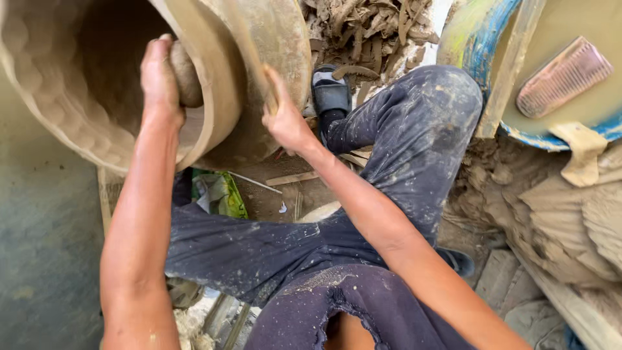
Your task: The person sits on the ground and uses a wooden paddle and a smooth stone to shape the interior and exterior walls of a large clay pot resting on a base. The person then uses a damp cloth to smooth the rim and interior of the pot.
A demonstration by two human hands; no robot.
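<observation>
Clay pot point(78, 84) rim: left hand point(159, 78) grips rounded stone point(186, 76) inside; right hand point(285, 120) seemingly clasps wooden paddle point(249, 45) outside, wall between.

pottery workshop, clay pot point(220, 78), clay scraps point(369, 26)

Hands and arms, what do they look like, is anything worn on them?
Both arms are bare to above the elbow: no sleeves, gloves, watch or rings visible. The left hand and right hand carry smears of wet clay, with faint dried clay streaks on the forearms.
</observation>
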